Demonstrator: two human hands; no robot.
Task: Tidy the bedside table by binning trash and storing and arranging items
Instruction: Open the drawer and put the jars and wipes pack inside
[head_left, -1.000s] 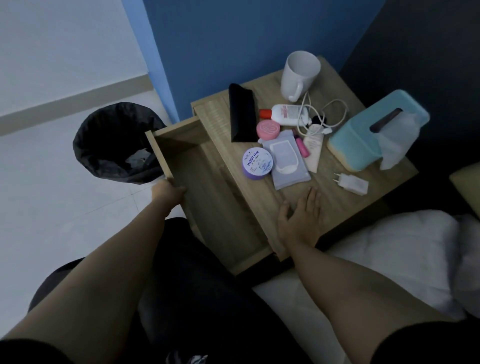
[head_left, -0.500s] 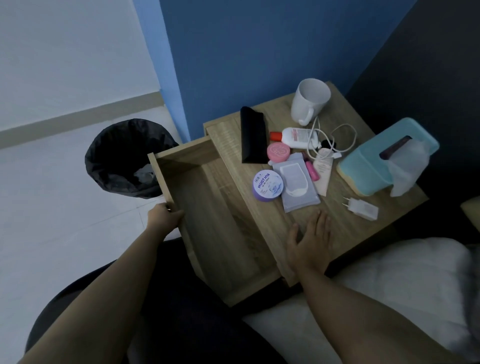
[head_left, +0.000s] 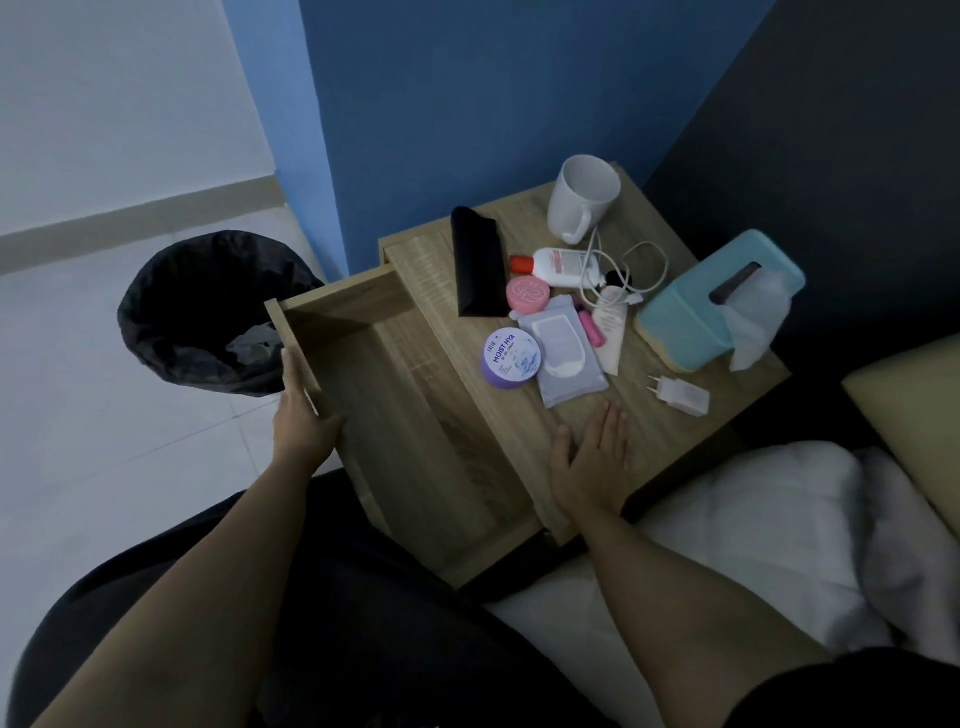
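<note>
The left hand (head_left: 304, 415) grips the front wall of the pulled-out light-wood drawer (head_left: 415, 447); the right hand (head_left: 592, 457) lies flat, fingers straight, on the wooden worktop (head_left: 670, 441) near a pale wipes pack (head_left: 563, 353), a round purple cream jar (head_left: 511, 358) and a white charger plug (head_left: 680, 397). A black-lined bin (head_left: 197, 291) stands beside the drawer

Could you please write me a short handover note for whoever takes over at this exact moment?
Left hand grips the front of the drawer, which is open and looks empty.
Right hand rests flat on the table, holding nothing.
On the table: mug, black case, bottle, pink tin, jar, wipes, tube, cable, plug, tissue box.
Bin beside the drawer holds some trash.
Done: drawer opened.
Left: store small items in the drawer, arrange the rest, bin any trash, close the drawer.
</note>
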